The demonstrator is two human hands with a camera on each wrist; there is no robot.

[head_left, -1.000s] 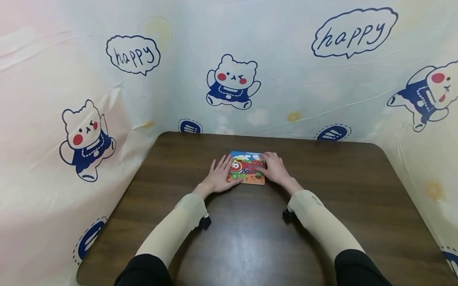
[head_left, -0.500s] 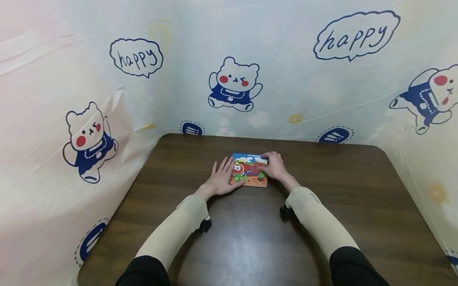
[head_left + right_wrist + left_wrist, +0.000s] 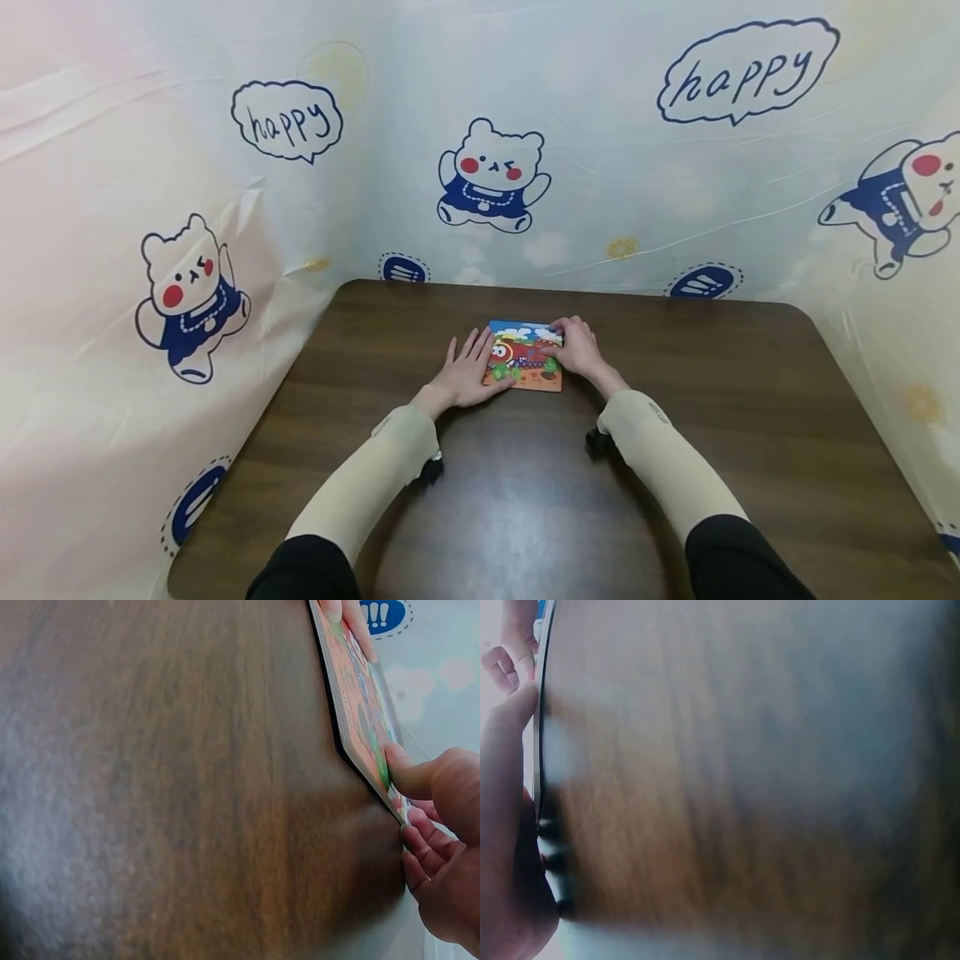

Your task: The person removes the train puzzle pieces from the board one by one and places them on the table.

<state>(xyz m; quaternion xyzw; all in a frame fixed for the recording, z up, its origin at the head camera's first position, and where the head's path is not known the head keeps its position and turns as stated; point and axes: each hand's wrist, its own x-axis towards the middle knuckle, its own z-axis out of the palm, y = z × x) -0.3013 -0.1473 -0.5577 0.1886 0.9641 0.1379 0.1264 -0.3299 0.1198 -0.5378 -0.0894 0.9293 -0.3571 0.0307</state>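
A thin, squarish board (image 3: 528, 380) with a colourful cartoon picture lies on the brown table. My left hand (image 3: 463, 377) rests flat over its left side, fingers straight and a little spread, thumb along the lower edge. At the right side, my right hand (image 3: 581, 350) grips the board near the upper corner. In the right wrist view the right thumb presses the picture face, while the right hand (image 3: 450, 825) has its other fingers curled at the board's edge. The left wrist view catches the left hand (image 3: 502, 855) at the far left; the board shows there only as a thin edge.
The wooden table (image 3: 517, 500) has rounded far corners. Behind it and on both sides hangs a pale curtain (image 3: 600, 167) printed with bears and the word "happy". Small black devices sit under both wrists.
Slightly, the right hand has shifted up along the board's right side, its thumb lying higher on the picture. The left hand stays put. The head view has moved a little.
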